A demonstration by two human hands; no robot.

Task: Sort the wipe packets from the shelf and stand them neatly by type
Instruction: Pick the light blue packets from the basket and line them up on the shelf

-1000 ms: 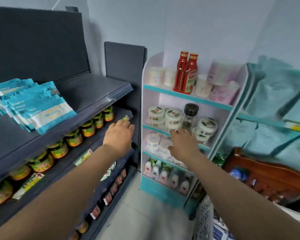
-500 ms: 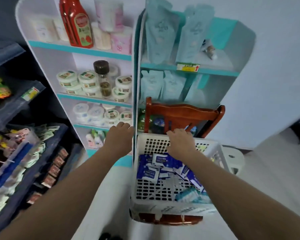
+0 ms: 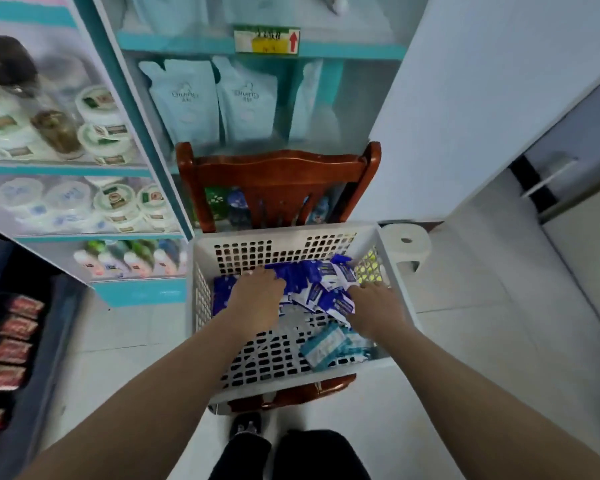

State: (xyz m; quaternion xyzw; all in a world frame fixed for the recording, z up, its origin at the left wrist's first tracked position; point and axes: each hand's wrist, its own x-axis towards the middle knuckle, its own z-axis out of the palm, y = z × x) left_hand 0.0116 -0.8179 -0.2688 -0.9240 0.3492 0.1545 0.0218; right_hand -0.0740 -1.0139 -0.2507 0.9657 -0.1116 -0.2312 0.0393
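Observation:
A white perforated basket (image 3: 201, 306) sits on a brown wooden chair (image 3: 278, 171) in front of me. At its far end lies a loose pile of dark blue wipe packets (image 3: 312, 275). A few light teal-and-white wipe packets (image 3: 329, 346) lie at its near right corner. My left hand (image 3: 257, 301) rests palm down on the left of the blue pile, its fingertips buried among the packets. My right hand (image 3: 374, 311) lies on the right of the pile beside the basket wall, touching a blue packet (image 3: 338, 303). Whether either hand grips a packet is hidden.
A white-and-teal shelf unit (image 3: 142, 140) with jars, bottles and pale refill pouches (image 3: 187, 98) stands behind and left of the chair. A dark shelf (image 3: 42, 358) with red packets runs along the left. A white stool (image 3: 407, 242) stands right of the basket. My legs show below.
My view has swung from the dark shelf rightward and down to the basket. Both hands have dropped from the basket's far rim into it, onto the blue packets.

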